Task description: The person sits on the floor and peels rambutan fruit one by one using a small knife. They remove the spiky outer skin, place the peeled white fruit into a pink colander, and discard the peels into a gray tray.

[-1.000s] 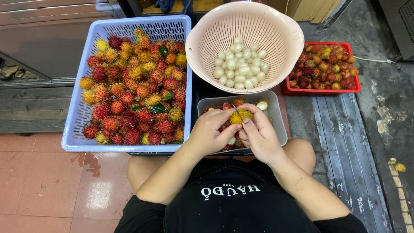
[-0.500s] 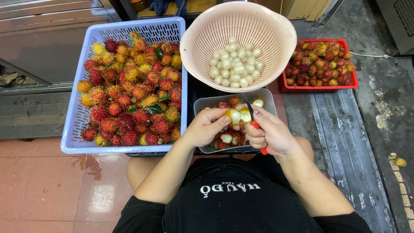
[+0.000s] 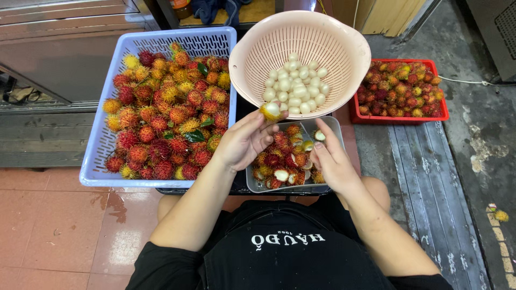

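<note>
My left hand (image 3: pixel 243 140) pinches a half-peeled rambutan (image 3: pixel 270 111), its white flesh showing, right at the near rim of the pink colander (image 3: pixel 243 59). Peeled white fruits (image 3: pixel 296 86) lie in the colander. My right hand (image 3: pixel 331 157) hovers over the grey metal tray (image 3: pixel 337 128) and holds a rambutan peel (image 3: pixel 319 135) in its fingertips. A thin blade seems to run beside that peel. Empty red and yellow skins (image 3: pixel 284 161) fill the tray.
A blue plastic basket (image 3: pixel 91 161) of whole red and yellow rambutans (image 3: pixel 161 113) stands on the left. A red crate (image 3: pixel 399 118) with more rambutans sits at the right on a grey slatted surface. Steel cabinet fronts run behind, and red floor tiles lie below left.
My hands have come apart. The left hand has lifted the fruit from above the tray to the colander's rim, while the right hand stays over the tray with the peel.
</note>
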